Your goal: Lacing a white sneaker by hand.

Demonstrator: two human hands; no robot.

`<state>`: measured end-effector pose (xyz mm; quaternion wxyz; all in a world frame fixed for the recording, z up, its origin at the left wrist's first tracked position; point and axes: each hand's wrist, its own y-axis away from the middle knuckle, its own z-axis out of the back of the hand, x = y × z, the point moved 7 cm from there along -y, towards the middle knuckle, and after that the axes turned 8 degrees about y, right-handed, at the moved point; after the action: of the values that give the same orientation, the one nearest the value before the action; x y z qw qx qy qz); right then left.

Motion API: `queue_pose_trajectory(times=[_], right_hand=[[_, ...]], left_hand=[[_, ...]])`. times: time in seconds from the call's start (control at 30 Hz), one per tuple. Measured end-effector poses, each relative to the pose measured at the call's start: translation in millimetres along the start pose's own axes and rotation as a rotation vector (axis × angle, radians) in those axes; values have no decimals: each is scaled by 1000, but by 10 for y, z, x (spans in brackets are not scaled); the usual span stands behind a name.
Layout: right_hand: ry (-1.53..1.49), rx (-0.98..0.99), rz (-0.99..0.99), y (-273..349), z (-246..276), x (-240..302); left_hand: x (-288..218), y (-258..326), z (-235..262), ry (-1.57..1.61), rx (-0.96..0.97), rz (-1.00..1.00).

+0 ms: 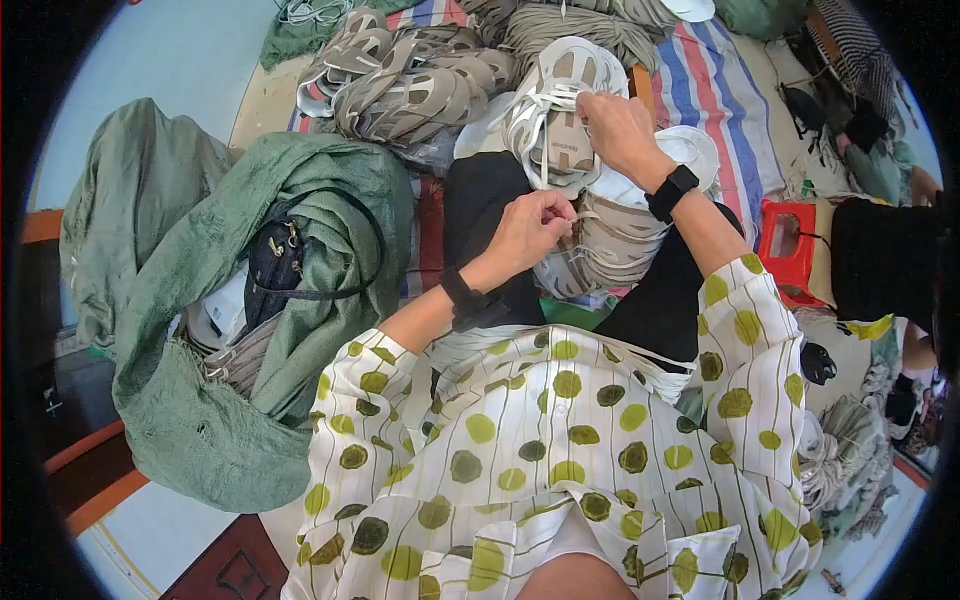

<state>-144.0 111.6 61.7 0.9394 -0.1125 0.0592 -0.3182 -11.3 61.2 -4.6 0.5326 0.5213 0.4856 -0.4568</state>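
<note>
A beige and white shoe upper (pixel 565 150) lies in front of me with its tongue showing and a white shoelace (pixel 541 103) threaded loosely across it. My right hand (pixel 622 132) is closed at the upper's right side, its fingertips pinching the lace by the eyelets. Lower and to the left, my left hand (pixel 527 232) is closed in a pinch on a lace strand near the upper's toe end. Beneath both hands, a stack of similar shoe uppers (pixel 620 240) rests between my legs. More white laces (pixel 650 368) lie across my lap.
Piles of beige shoe uppers (pixel 420 95) lie beyond on a striped sheet (pixel 715 90). At left stands an open green sack (pixel 210 430) with a black bag (pixel 275 260) on it. A red plastic stool (pixel 785 250) is at right, near another person's dark clothing (pixel 880 260).
</note>
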Motion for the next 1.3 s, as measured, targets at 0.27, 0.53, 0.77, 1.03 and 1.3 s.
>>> queue_pose_trajectory(times=[0.27,0.53,0.77,1.03,1.3], right_hand=[[51,124,-112,-189,-189,37],[-394,75,-234,-131,-268,-192],[-449,81,-110,-106,-261,-114],[-110,-38,92,-32,-91,-24],[-186,22,111,-59,-88,-32]], left_hand=[[2,12,6,28,-38,27],[-17,55,15,7,-21,12],[2,52,-25,10,-24,50],[73,73,9,66,-66,7],[81,106,41,96,-76,30]])
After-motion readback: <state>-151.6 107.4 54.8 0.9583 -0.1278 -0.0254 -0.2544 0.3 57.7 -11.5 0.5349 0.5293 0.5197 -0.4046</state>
